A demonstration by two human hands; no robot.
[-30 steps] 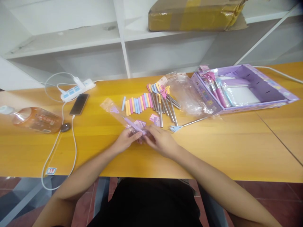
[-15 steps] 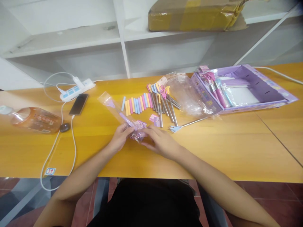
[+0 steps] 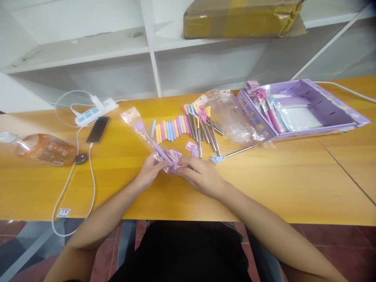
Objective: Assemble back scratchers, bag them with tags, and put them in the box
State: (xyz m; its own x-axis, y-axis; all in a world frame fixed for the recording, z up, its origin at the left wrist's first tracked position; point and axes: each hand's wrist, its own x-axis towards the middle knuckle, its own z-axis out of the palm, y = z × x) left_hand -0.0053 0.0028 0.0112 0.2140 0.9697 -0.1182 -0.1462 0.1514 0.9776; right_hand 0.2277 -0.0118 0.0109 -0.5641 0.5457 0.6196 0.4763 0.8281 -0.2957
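My left hand [image 3: 150, 170] is closed around the lower part of a clear plastic bag [image 3: 131, 115]. Inside the bag lies a purple back scratcher [image 3: 158, 149], its hand-shaped head pointing up and left. At the bag's lower end, my right hand [image 3: 202, 176] pinches the crumpled plastic beside a printed purple-pink card [image 3: 175, 155]. Its fingertips are partly hidden. Just beyond the hands lie a pile of back scratchers [image 3: 202, 121] with metal rods and a row of pastel handle sleeves [image 3: 170, 129]. One blue-headed back scratcher [image 3: 217, 159] lies to the right of the pile.
A purple display box [image 3: 320, 105] with bagged back scratchers stands at the right, beside a heap of clear bags [image 3: 235, 121]. On the left are an orange drink bottle [image 3: 47, 149], a phone [image 3: 98, 129], a power strip [image 3: 96, 111] and white cables. A taped carton [image 3: 241, 19] sits on the shelf.
The bagged back scratcher has shifted slightly up, showing more of its purple handle. My right fingers have moved a little at the bag's lower end, and the card there is turned more into view.
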